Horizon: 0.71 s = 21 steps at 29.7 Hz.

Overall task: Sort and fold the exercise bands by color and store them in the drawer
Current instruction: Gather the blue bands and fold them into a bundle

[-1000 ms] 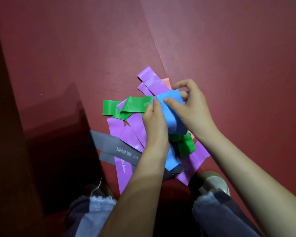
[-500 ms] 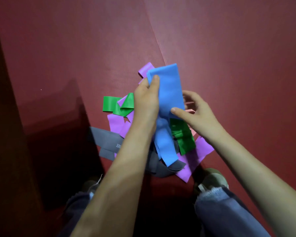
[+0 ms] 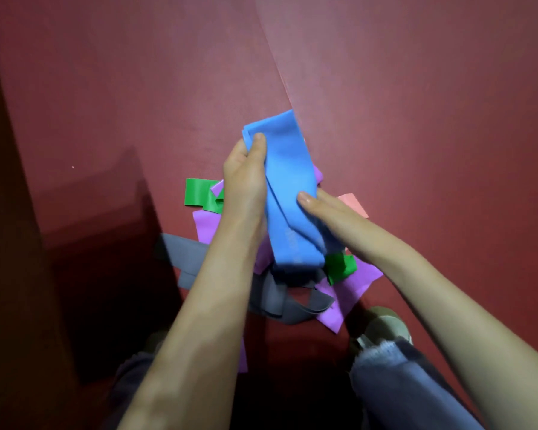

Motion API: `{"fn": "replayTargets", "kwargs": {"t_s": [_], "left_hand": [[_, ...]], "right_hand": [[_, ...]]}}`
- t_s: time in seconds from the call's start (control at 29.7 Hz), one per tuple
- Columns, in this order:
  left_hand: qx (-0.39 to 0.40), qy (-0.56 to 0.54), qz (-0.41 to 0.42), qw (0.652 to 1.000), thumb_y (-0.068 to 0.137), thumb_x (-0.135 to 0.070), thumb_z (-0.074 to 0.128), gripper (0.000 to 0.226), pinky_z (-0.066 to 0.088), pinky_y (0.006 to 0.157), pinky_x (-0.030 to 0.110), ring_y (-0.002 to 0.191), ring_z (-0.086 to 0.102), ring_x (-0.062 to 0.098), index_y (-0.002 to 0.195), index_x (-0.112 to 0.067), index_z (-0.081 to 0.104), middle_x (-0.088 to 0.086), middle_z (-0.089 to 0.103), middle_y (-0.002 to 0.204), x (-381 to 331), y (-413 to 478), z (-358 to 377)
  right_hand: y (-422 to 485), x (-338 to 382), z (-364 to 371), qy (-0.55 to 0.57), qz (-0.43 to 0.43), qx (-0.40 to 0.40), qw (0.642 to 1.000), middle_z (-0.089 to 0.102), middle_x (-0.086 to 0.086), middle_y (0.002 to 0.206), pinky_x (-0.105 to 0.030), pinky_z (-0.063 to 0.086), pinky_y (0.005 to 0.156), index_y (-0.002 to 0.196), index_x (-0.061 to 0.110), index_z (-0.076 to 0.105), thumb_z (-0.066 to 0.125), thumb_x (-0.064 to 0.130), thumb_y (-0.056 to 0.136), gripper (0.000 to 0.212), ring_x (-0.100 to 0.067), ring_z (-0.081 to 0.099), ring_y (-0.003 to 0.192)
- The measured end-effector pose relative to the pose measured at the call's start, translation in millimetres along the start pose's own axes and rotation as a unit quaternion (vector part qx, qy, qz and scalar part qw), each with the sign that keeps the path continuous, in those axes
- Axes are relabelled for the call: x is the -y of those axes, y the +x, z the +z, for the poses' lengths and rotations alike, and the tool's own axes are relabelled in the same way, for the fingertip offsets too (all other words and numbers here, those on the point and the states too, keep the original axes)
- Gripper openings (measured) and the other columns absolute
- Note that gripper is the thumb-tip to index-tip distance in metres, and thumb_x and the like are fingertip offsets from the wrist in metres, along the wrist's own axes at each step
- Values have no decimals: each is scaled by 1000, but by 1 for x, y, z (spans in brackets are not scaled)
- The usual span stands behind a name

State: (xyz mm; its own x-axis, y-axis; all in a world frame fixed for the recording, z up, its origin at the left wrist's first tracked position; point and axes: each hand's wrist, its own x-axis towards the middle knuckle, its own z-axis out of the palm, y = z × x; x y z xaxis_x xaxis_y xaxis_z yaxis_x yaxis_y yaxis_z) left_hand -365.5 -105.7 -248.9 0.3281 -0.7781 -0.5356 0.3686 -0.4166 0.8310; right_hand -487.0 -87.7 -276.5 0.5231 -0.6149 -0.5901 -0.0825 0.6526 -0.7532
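A blue exercise band (image 3: 288, 181) is lifted above a heap of bands on the red floor. My left hand (image 3: 246, 175) pinches its upper left edge, thumb on top. My right hand (image 3: 330, 212) lies flat against its lower right side, fingers extended and blurred. Under them lie green bands (image 3: 199, 193) (image 3: 340, 268), purple bands (image 3: 351, 290), grey bands (image 3: 184, 256) and a pink band (image 3: 353, 204), all tangled. No drawer is in view.
The red floor (image 3: 416, 119) has a seam running diagonally above the heap. A dark piece of furniture (image 3: 19, 243) stands along the left edge. My jeans-clad knees (image 3: 395, 377) and a shoe (image 3: 385, 327) are just below the heap.
The blue band has been raised out of the heap and straightened, its tail now clear of the pile. My left hand moved up with it; my right hand slid down along its side.
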Motion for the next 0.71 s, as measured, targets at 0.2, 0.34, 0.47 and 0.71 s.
{"fn": "replayTargets", "kwargs": {"t_s": [0.2, 0.34, 0.47, 0.71], "left_hand": [[-68, 39, -17, 997, 93, -9, 41, 25, 44, 55, 22, 64, 50, 14, 73, -16, 54, 4, 55, 72, 21, 2, -21], [-139, 33, -93, 985, 84, -15, 52, 14, 40, 68, 32, 78, 46, 20, 70, -17, 49, 10, 49, 81, 50, -9, -44], [-148, -16, -158, 976, 62, -30, 61, 21, 38, 75, 40, 81, 44, 24, 74, -18, 49, 11, 47, 86, 67, -14, -53], [-119, -17, -65, 991, 93, -8, 43, 28, 42, 49, 12, 46, 52, 1, 67, -18, 49, -13, 56, 48, 53, -1, -40]], "right_hand": [[-16, -18, 17, -60, 103, 129, 984, 53, 7, 120, -18, 44, 94, 118, 28, 44, 53, 15, 90, 32, -7, 56, 102], [-25, -31, 15, -47, 214, 166, 961, 66, 5, 100, -20, 49, 86, 100, 19, 61, 56, 9, 87, 17, -8, 63, 89], [-27, -28, 10, 48, 250, 236, 938, 72, 5, 81, -21, 56, 72, 88, 17, 62, 55, 4, 86, 16, -6, 68, 71], [-23, -69, 3, 111, 210, 102, 966, 71, -2, 80, -24, 57, 70, 92, 14, 63, 61, 8, 84, 10, -11, 67, 70]]}}
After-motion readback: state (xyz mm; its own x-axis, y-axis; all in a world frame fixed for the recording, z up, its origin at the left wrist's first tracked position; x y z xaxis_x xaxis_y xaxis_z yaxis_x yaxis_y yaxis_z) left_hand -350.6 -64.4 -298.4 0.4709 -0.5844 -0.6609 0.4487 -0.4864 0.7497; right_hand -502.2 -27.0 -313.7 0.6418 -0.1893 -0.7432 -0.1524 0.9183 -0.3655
